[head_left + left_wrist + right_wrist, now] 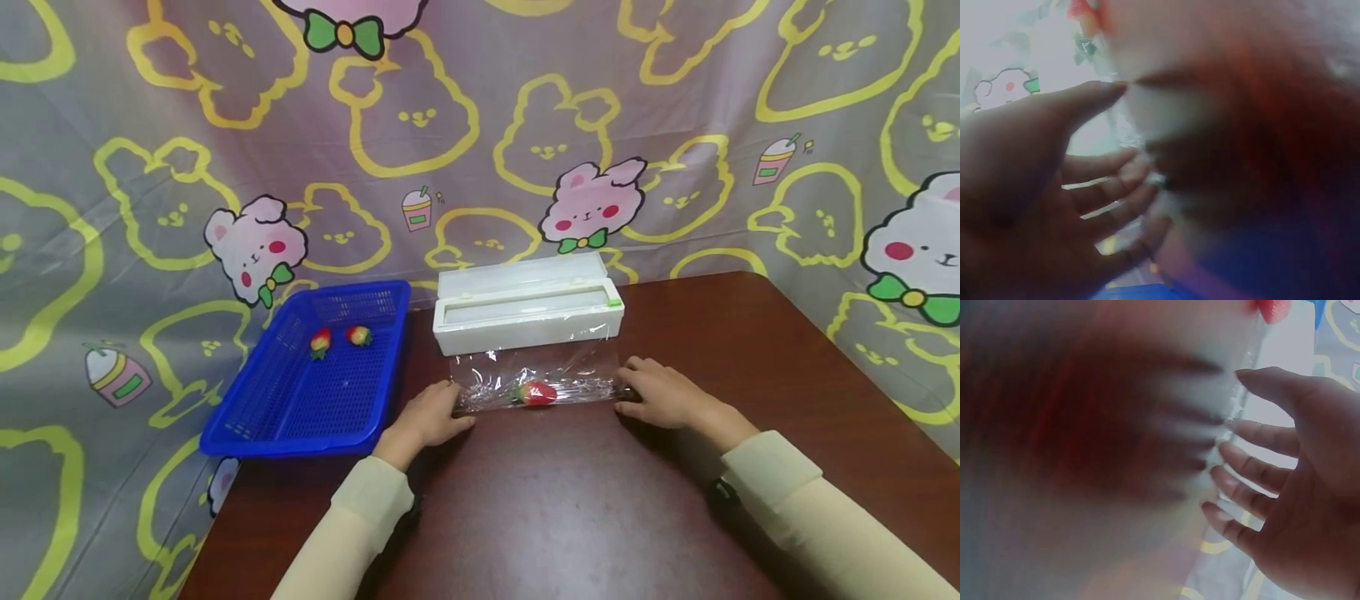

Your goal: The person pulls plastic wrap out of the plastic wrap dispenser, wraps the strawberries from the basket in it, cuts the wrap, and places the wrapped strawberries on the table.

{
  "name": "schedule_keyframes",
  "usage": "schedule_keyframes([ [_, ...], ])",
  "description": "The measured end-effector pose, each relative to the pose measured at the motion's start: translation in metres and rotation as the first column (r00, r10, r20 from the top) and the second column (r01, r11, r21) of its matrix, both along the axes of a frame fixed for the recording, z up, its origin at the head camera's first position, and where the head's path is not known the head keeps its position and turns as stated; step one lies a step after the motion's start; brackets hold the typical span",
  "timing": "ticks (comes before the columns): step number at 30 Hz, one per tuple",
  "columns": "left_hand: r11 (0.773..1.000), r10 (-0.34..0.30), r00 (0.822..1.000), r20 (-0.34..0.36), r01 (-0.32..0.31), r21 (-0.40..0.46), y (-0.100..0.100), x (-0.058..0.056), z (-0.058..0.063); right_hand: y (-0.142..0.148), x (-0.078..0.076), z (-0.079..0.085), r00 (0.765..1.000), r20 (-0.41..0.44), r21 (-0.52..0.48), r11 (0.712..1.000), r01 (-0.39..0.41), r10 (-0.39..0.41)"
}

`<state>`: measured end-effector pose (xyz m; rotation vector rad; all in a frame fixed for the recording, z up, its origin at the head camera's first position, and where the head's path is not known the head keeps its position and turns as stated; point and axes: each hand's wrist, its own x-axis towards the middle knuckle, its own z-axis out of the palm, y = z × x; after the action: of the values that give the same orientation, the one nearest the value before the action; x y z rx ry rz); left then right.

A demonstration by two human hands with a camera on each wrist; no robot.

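A strawberry (pixel 536 392) lies mid-table, wrapped along the near edge of a sheet of clear plastic wrap (pixel 487 367). The sheet stretches from the front of a white wrap dispenser (pixel 525 335), whose lid stands raised. At the sheet's left end is my left hand (pixel 429 415), fingertips touching the film close to the tabletop. My right hand (pixel 663 394) touches the opposite end. Both wrist views show loosely spread, nearly straight fingers (pixel 1107 190) with the thumb apart. Red fruit (pixel 1274 309) appears at the top of the right wrist view.
Left of the dispenser sits a blue plastic basket (pixel 296 447) holding two more strawberries, one at its left (pixel 320 342) and another beside it (pixel 359 336). A green slider (pixel 615 303) sits on the dispenser's right end. Behind the brown table (pixel 585 517) hangs a patterned curtain (pixel 480 100).
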<state>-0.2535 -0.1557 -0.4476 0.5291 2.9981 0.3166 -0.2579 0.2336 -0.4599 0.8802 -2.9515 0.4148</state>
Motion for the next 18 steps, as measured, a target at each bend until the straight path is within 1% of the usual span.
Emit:
schedule_keyframes([
  [4,0.997,0.016,1.0,-0.007,-0.017,-0.079,0.002,0.006,0.01,0.006,0.0,0.006,1.0,0.004,0.049,0.999,0.003,-0.003],
  [7,0.995,-0.003,0.999,-0.041,-0.001,-0.102,0.007,0.008,0.013,0.009,0.002,0.009,1.0,-0.005,0.077,0.997,0.007,-0.007],
  [10,0.995,-0.058,0.994,-0.092,0.05,-0.083,0.014,0.008,0.012,0.007,0.003,0.009,0.999,-0.044,0.088,0.996,0.002,0.002],
  [13,0.992,-0.114,0.984,-0.139,0.104,-0.077,0.023,0.006,0.009,0.002,0.004,0.007,0.995,-0.102,0.089,0.996,-0.009,0.018],
  [18,0.984,-0.158,0.974,-0.16,0.142,-0.106,0.034,0.0,0.003,-0.011,0.004,0.002,0.981,-0.184,0.105,0.994,-0.038,0.058],
])
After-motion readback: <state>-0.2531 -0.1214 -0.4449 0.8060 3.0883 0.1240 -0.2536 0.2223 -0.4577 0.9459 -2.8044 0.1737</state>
